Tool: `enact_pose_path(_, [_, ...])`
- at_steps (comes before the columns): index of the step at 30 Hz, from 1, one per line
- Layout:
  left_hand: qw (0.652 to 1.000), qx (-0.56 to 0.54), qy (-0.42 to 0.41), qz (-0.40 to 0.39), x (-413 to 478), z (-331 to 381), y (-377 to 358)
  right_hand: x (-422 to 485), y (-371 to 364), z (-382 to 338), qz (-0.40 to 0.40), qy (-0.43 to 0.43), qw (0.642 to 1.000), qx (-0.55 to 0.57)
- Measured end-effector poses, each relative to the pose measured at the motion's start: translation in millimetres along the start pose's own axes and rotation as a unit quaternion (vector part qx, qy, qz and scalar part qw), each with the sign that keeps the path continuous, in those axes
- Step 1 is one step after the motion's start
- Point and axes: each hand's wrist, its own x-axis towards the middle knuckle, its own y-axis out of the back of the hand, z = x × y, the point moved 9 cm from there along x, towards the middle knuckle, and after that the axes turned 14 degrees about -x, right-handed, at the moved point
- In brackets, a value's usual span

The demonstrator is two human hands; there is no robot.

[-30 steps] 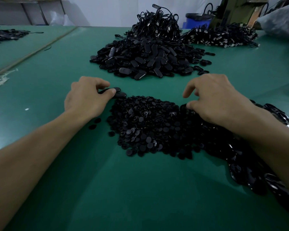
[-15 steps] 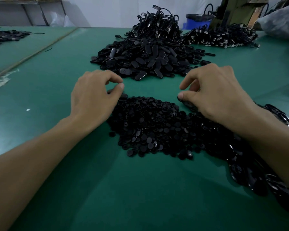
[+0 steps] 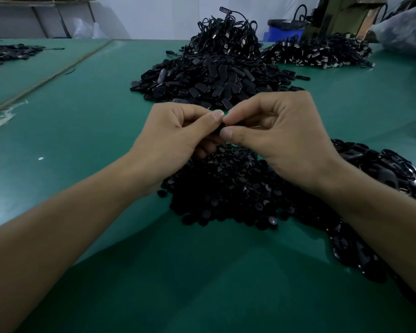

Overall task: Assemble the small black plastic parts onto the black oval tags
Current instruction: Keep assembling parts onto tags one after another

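Left hand point(image 3: 175, 135) and right hand point(image 3: 282, 140) pinch together
Curled fingers grip a mostly hidden black piece point(image 3: 221, 128) above the small parts pile point(image 3: 226, 188); oval tags point(image 3: 214, 80) lie heaped beyond on the counter point(image 3: 82, 121).

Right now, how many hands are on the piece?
2: left hand and right hand meet above the near pile, both pinching a dark piece mostly hidden by fingers.

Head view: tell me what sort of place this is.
Probably a small factory's hand-assembly bench. A wide green-covered worktable carries a heap of black oval plastic tags and a heap of small round black plastic parts; the left hand and right hand pinch one small black piece together.
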Motion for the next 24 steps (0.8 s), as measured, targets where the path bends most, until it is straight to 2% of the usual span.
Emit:
enact_pose_path(4, [0.994,-0.092,0.04,0.031,3,-12,8,0,1,12,0.0,-0.026,0.991,-0.129])
enact_pose_path(7, [0.991,-0.113,0.038,0.061,4,-16,18,-3,-13,21,-0.075,-0.04,0.964,-0.254])
enact_pose_path(10, [0.991,-0.101,0.014,0.081,4,-15,23,-8,-27,27,-0.143,-0.04,0.939,-0.311])
enact_pose_path(14, [0.991,-0.094,-0.006,0.095,4,-13,27,-9,-29,24,-0.152,-0.029,0.944,-0.291])
enact_pose_path(24, [0.989,-0.095,0.006,0.112,3,-16,31,-5,-22,21,-0.109,-0.023,0.971,-0.212])
